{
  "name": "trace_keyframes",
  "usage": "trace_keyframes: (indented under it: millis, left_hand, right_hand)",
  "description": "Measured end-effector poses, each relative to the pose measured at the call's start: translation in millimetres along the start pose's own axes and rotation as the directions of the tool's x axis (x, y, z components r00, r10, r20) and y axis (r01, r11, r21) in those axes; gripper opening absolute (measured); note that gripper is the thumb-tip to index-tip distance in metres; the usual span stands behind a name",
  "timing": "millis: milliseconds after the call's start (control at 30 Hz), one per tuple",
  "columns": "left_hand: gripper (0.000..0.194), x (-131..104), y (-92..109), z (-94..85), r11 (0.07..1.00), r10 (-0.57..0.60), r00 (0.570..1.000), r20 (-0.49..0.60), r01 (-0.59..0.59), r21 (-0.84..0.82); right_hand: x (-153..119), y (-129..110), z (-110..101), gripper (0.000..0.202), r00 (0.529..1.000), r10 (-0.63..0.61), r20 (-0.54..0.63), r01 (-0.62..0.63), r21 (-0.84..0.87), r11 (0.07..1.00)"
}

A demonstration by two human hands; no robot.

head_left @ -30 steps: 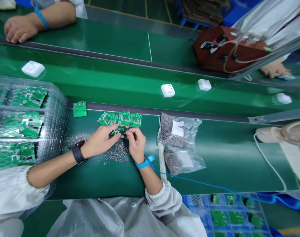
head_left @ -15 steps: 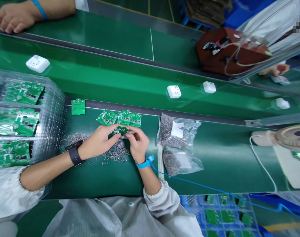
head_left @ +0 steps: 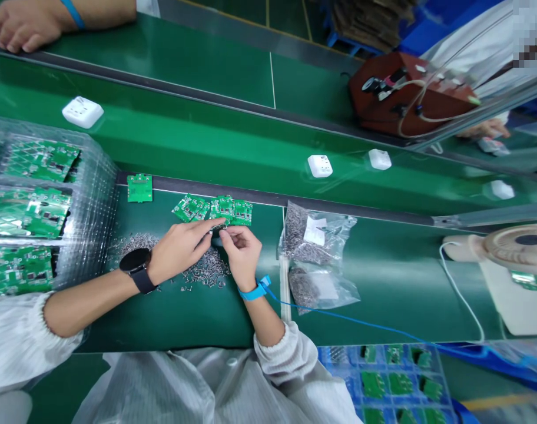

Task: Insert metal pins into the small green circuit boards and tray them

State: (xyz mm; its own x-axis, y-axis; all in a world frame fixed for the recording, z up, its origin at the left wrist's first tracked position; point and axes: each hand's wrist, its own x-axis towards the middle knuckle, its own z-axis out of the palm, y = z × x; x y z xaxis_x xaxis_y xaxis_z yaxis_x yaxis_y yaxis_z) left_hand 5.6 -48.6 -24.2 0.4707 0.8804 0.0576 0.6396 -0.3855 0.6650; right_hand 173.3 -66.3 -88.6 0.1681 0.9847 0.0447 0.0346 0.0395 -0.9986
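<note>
Here, circuit board (head_left: 218, 229), partly hidden, sits between hands (head_left: 179, 250) (head_left: 244, 252), both pinching it.

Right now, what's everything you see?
Table: 1, green, underneath
Held board: 1, dark, centre
Loose boards: several, green, far side
Metal bits: many, silvery, centre heaps
Bags: 2, clear, right
Tray stack: 1, clear, left
Lower tray: 1, blue, right
Boxes: 4, white, beyond table
Fan: 1, beige, far right
Machine: 1, brown, upper right
Co-workers' hands: 2, bare, upper left, right
Watch: 1, black, left wrist
Wristband: 1, blue, right wrist
Left hand: 1, bare, centre
Right hand: 1, bare, centre
</note>
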Motion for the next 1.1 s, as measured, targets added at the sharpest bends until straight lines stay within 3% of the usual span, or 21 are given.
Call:
trace_keyframes:
  millis: [167, 300, 433, 533, 633, 700, 800, 933, 1100]
  left_hand:
    - [0.037, 1, 2, 4.8, 0.997, 0.002, 1.000, 0.000, -0.002, 0.071]
    - [0.034, 10, 3, -4.0, 0.986, -0.140, 0.984, -0.111, 0.150, 0.080]
    - [0.024, 20, -4, -18.1, 0.956, -0.287, 0.928, -0.239, 0.293, -0.012]
    - [0.024, 23, -9, -23.2, 0.943, -0.328, 0.906, -0.269, 0.294, -0.159]
    - [0.027, 23, -11, -23.7, 0.944, -0.304, 0.911, -0.279, 0.247, -0.220]
    - [0.027, 22, -11, -23.5, 0.947, -0.289, 0.920, -0.266, 0.233, -0.223]
    - [0.024, 22, -10, -23.9, 0.949, -0.280, 0.928, -0.245, 0.229, -0.217]
    - [0.022, 21, -10, -24.1, 0.957, -0.260, 0.937, -0.235, 0.218, -0.192]
    - [0.024, 20, -11, -22.5, 0.965, -0.245, 0.948, -0.204, 0.219, -0.143]
  right_hand:
    - [-5, 0, 6, 0.027, 0.992, 0.130, -0.008, -0.129, 0.049, 0.990]
    - [-16, -4, 10, 0.023, 0.992, 0.104, 0.070, -0.102, -0.029, 0.994]
    - [-21, -11, 9, 0.009, 0.949, -0.013, 0.314, 0.077, -0.192, 0.978]
    - [-20, -14, 7, 0.022, 0.926, -0.079, 0.369, 0.210, -0.331, 0.920]
    - [-23, -15, 11, 0.022, 0.900, -0.102, 0.424, 0.277, -0.376, 0.884]
    - [-27, -17, 21, 0.017, 0.853, -0.105, 0.511, 0.348, -0.407, 0.845]
    - [-31, -19, 43, 0.012, 0.790, -0.073, 0.609, 0.468, -0.521, 0.714]
    - [-32, -19, 69, 0.013, 0.775, -0.013, 0.631, 0.529, -0.638, 0.560]
    - [-34, -16, 76, 0.019, 0.758, 0.036, 0.652, 0.545, -0.661, 0.516]
